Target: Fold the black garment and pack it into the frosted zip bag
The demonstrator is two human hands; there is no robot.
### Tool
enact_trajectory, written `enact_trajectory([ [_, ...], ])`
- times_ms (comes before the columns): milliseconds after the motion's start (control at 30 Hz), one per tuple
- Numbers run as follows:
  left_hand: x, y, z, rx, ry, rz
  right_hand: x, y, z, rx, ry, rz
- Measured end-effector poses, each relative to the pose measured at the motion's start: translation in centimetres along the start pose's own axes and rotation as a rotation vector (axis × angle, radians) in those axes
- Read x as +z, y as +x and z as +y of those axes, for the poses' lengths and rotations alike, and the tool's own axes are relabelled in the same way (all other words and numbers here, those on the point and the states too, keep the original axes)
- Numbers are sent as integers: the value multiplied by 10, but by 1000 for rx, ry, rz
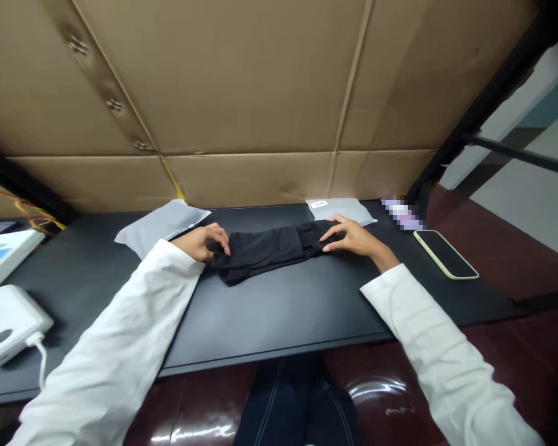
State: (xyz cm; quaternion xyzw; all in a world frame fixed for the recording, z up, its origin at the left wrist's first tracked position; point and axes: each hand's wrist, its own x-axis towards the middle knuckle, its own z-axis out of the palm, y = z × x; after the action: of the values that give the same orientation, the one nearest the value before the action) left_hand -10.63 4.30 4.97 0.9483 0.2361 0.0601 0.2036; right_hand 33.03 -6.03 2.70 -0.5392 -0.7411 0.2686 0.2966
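A black cloth garment (272,246), narrow and folded lengthwise, lies across the dark table in the head view. At its left end my left hand (204,241) is closed, fingers curled over the fabric's edge. My right hand (348,235) grips the other end, thumb and fingers pinching the cloth. The fabric sags slightly between them, with creases near the right end. What kind of garment it is cannot be made out.
Behind my left hand lies a frosted plastic bag (160,224); another labelled bag (348,210) is behind my right. A phone (446,254) rests at the right edge. On the left are a white device (12,322) with a cable and a white box (4,254). Cardboard (260,80) walls the back.
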Motion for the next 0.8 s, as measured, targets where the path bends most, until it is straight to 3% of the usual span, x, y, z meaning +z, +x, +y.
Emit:
enact_trajectory([
  [300, 4, 0, 2, -1, 173, 28, 3, 4, -5, 44, 109, -36],
  [467, 4, 1, 1, -19, 128, 73, 1, 2, -9, 66, 166, -83],
  [600, 4, 0, 3, -11, 32, 111, -2, 0, -7, 26, 91, -91],
  [800, 7, 1, -6, -45, -79, 37, -1, 0, -3, -67, -115, 4],
])
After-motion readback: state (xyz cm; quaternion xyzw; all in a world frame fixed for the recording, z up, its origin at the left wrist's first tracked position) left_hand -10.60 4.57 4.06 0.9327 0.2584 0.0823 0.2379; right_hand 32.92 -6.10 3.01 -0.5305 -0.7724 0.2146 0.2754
